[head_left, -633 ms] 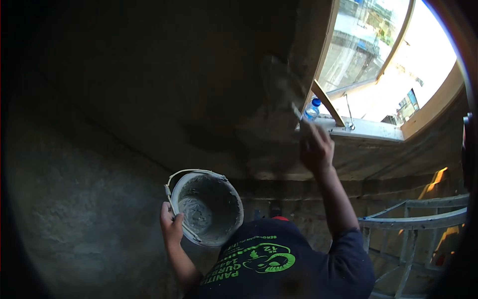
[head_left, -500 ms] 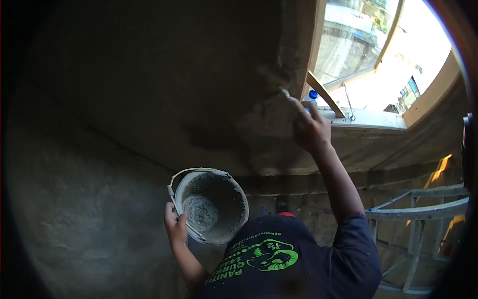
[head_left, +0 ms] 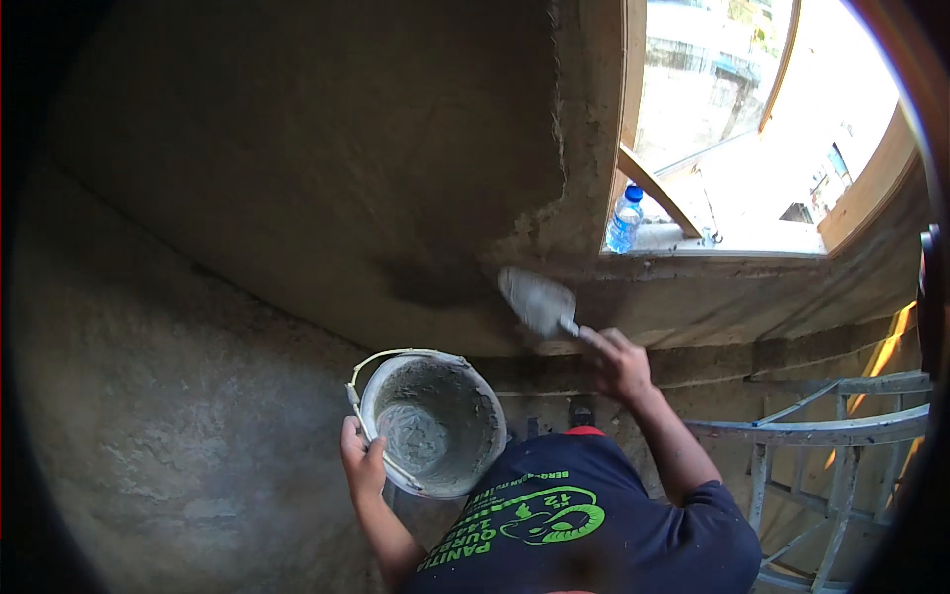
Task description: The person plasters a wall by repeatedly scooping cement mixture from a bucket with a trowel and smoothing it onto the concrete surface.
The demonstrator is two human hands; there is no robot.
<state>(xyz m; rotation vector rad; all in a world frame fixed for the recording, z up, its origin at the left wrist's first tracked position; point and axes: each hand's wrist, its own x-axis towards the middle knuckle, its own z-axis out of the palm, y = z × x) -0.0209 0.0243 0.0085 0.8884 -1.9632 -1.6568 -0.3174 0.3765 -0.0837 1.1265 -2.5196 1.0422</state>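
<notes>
My left hand [head_left: 362,455] grips the left side of a mortar-smeared bucket [head_left: 455,426], which is tilted so its inside shows, with grey mortar on the bottom and walls; its pale wire handle lies over the rim. My right hand [head_left: 618,364] is closed on the handle of a trowel [head_left: 537,302], whose blurred grey blade is held in front of the dark plastered wall [head_left: 297,158], below a rough, ragged plaster edge. The blade is below and left of the window sill; whether it touches the wall I cannot tell.
An open wood-framed window [head_left: 623,69] is at the upper right, with a water bottle [head_left: 624,223] and a slanted wooden strip [head_left: 661,195] on its sill. A metal scaffold or ladder frame [head_left: 811,428] stands at the lower right, beside yellow pieces [head_left: 884,351].
My right hand and the trowel have swung down from beside the window to below the sill. My left hand and the bucket sit slightly lower and further right in the view.
</notes>
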